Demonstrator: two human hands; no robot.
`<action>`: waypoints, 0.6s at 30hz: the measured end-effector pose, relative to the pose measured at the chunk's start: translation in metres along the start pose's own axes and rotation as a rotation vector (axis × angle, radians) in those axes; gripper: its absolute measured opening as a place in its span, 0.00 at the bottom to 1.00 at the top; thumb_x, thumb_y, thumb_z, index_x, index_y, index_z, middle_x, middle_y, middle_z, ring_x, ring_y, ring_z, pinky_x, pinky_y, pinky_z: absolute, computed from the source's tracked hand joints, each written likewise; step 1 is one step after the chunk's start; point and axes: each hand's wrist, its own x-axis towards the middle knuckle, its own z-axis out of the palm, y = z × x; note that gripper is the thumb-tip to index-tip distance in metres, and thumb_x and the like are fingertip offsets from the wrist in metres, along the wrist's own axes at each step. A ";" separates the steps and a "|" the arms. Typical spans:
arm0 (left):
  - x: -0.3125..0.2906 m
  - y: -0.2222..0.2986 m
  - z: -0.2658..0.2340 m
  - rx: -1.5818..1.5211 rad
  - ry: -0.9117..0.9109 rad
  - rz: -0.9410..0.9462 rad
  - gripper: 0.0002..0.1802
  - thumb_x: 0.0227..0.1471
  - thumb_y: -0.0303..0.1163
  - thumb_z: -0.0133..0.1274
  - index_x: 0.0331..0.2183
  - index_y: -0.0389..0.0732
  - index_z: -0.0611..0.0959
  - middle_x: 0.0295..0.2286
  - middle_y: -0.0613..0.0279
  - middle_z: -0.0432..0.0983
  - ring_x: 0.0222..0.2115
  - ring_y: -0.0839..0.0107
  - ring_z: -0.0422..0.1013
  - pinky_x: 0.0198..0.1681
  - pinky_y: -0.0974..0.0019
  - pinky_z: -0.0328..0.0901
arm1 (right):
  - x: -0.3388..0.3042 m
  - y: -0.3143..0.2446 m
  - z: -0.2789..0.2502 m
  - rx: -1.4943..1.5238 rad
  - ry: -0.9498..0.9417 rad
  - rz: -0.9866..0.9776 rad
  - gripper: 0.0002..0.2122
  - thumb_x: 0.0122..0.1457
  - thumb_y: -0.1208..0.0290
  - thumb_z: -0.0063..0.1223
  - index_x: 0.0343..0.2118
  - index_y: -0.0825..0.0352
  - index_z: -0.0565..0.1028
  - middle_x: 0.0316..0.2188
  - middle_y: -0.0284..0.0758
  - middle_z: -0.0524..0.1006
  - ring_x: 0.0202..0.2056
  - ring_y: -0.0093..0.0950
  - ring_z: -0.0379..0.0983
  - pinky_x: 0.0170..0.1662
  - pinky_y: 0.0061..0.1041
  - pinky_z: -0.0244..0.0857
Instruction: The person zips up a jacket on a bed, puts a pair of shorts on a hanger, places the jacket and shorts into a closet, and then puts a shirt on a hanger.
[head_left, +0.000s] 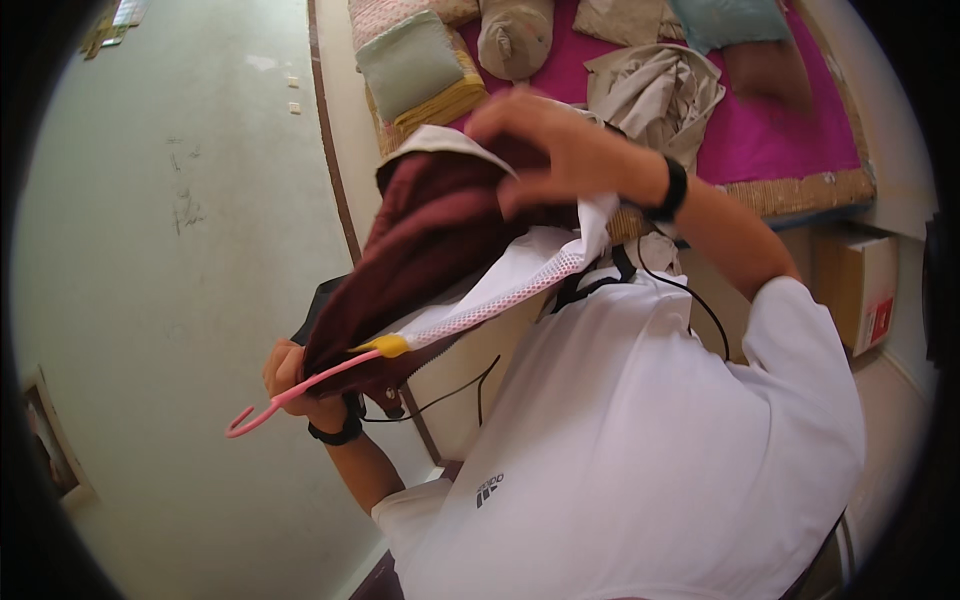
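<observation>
A maroon jacket (415,225) with a white lining and a pink-and-white mesh strip stretches between my hands. My left hand (292,376) is closed on its lower left end. A pink clothes hanger (325,378) with a yellow piece at its neck lies against the jacket, its hook sticking out past my left fingers. My right hand (560,150) is over the jacket's upper edge, slightly blurred, with thumb and fingers curved and apart and cloth visible between them. Whether its fingertips touch the cloth is hard to see. Folds hide most of the hanger's body.
Beyond my hands is a bed with a magenta sheet (740,135), holding a pale green pillow (410,65), a bolster (515,40) and a crumpled beige cloth (655,95). A pale wall (230,250) rises at left. A cardboard box (855,285) stands at right. Black cables hang near my chest.
</observation>
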 end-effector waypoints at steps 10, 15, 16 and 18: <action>-0.005 0.022 0.028 -0.062 -0.055 -0.099 0.24 0.61 0.50 0.54 0.26 0.38 0.75 0.15 0.60 0.66 0.13 0.63 0.62 0.17 0.64 0.52 | -0.104 0.021 0.059 -0.005 -0.635 0.379 0.43 0.44 0.47 0.70 0.61 0.66 0.67 0.57 0.43 0.70 0.58 0.42 0.65 0.57 0.39 0.61; -0.011 0.030 0.029 -0.102 -0.150 -0.120 0.21 0.65 0.46 0.47 0.29 0.39 0.76 0.17 0.61 0.67 0.13 0.66 0.61 0.17 0.64 0.52 | -0.131 0.031 0.107 -0.056 -0.626 0.263 0.29 0.49 0.57 0.65 0.53 0.66 0.74 0.54 0.43 0.74 0.56 0.40 0.68 0.56 0.39 0.62; -0.011 0.031 0.027 -0.100 -0.156 -0.125 0.21 0.65 0.46 0.47 0.29 0.39 0.76 0.17 0.61 0.67 0.13 0.66 0.61 0.17 0.64 0.52 | -0.133 0.036 0.109 -0.027 -0.596 0.384 0.23 0.51 0.60 0.62 0.48 0.67 0.75 0.48 0.43 0.76 0.52 0.41 0.72 0.52 0.38 0.65; -0.012 0.031 0.022 -0.043 -0.102 -0.130 0.21 0.66 0.45 0.47 0.28 0.38 0.75 0.16 0.61 0.67 0.13 0.65 0.61 0.17 0.64 0.51 | -0.130 0.045 0.102 0.137 -0.455 0.529 0.12 0.55 0.69 0.54 0.39 0.70 0.75 0.35 0.45 0.78 0.38 0.40 0.77 0.41 0.35 0.69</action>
